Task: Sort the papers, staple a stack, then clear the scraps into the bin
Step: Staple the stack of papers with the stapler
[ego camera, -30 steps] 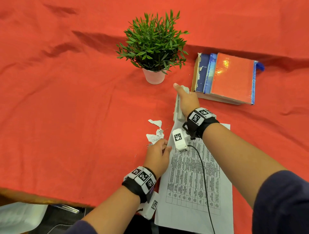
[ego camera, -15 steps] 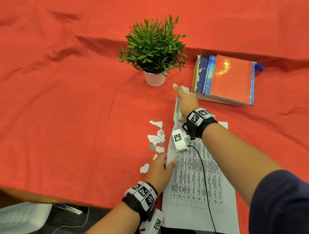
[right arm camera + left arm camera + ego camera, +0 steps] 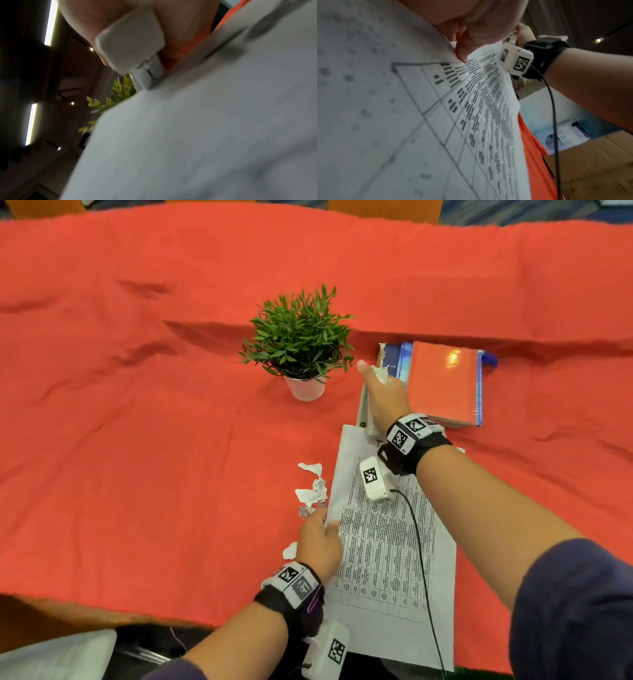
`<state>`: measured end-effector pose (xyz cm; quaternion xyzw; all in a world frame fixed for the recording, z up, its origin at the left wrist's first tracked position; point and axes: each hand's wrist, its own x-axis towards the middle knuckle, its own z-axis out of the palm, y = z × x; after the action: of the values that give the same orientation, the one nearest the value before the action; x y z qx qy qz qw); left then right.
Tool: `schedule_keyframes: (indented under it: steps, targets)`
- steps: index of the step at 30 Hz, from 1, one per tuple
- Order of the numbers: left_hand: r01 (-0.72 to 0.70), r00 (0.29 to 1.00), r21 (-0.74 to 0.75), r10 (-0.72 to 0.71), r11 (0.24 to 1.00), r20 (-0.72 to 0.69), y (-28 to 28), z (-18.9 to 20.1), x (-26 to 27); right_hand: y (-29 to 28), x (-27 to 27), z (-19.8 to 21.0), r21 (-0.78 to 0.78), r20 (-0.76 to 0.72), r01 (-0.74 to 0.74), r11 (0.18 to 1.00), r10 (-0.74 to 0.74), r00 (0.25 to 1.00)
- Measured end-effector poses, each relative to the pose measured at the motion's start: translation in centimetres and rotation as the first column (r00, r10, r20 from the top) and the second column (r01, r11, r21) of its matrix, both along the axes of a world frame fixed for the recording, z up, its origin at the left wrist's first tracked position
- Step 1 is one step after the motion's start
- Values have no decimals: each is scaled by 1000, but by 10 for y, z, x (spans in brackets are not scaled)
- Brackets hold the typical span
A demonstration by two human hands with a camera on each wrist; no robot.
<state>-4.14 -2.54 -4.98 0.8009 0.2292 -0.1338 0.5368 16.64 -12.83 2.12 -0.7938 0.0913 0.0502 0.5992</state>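
Observation:
A stack of printed papers (image 3: 383,546) with a table of text lies on the red cloth near the front edge. My left hand (image 3: 320,537) pinches its left edge, lifting it a little; in the left wrist view the sheet (image 3: 471,102) curves up under my fingers. My right hand (image 3: 383,398) grips a white stapler (image 3: 363,409) at the stack's top edge, thumb pointing forward. In the right wrist view the stapler (image 3: 133,44) sits in my palm, nose against the paper (image 3: 205,135). Torn paper scraps (image 3: 313,486) and a clump of loose staples (image 3: 303,511) lie just left of the stack.
A potted green plant (image 3: 299,344) stands behind the scraps. A pile of books (image 3: 442,381) with an orange cover lies right of the stapler. One more scrap (image 3: 290,550) lies beside my left wrist. A pale bag (image 3: 51,655) shows below the table's front edge.
My left hand has slid back toward me from the scraps and taken hold of the stack's left edge. The right hand stays on the stapler. The head view has tilted up.

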Motion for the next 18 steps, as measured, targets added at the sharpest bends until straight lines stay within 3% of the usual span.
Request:
schedule_keyframes:
  steps: [4,8,12,16,18]
  targets:
    - [-55,998,-3,55,998,-24,44,21,3,-47,16,21,111,-10,202,973,-202,979]
    - [-100,992,158,110,982,-58,122,36,15,-110,9,16,131,-12,345,930,-346,938]
    - [-165,970,260,204,951,-130,219,36,27,-178,-27,-18,-156,-125,309,938,-330,936]
    - [-173,955,360,246,917,-168,317,6,33,-216,-72,-63,-420,-212,248,873,-360,908]
    - [-181,947,366,262,913,-185,332,7,32,-223,-92,-77,-491,-208,249,835,-390,897]
